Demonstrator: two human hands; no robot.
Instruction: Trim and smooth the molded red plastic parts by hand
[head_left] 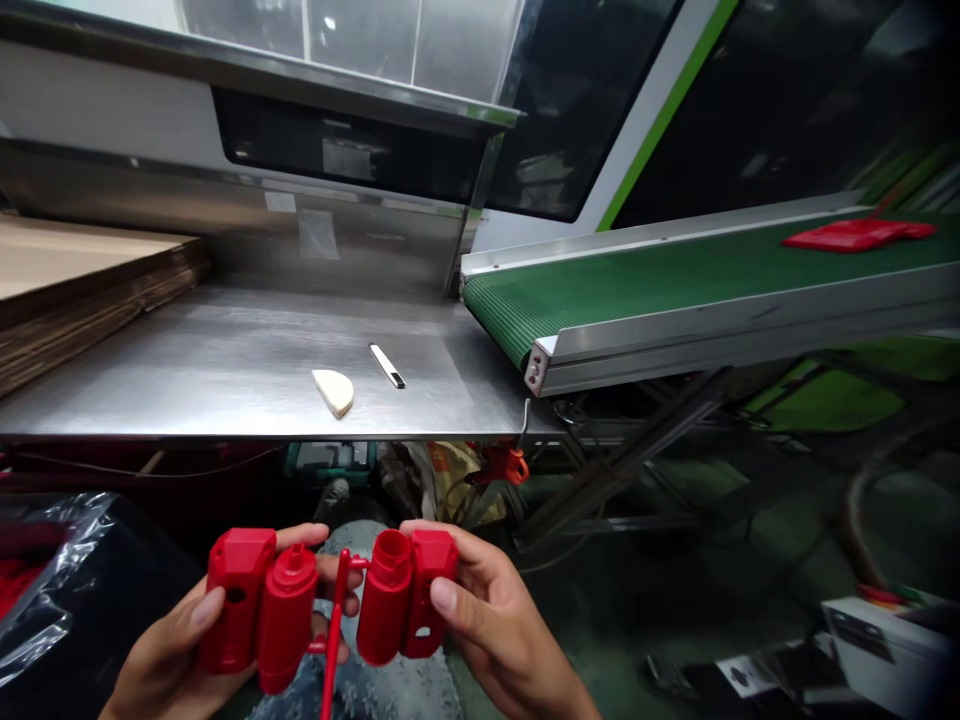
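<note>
At six o'clock I see my left hand (176,640) and right hand (491,625) clamped on opposite ends of a red moulded plastic part (330,600), below the steel counter (225,370).

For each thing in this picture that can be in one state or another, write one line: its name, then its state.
Red moulded part: held in both hands, its pieces joined by a thin red runner down the middle.
Left hand: gripping the part's left side.
Right hand: gripping the part's right side.
Knife: lying flat on the steel table.
White half-round piece: lying flat beside the knife.
Red piece: lying on the green conveyor belt.
Cardboard sheets: stacked flat.
</note>
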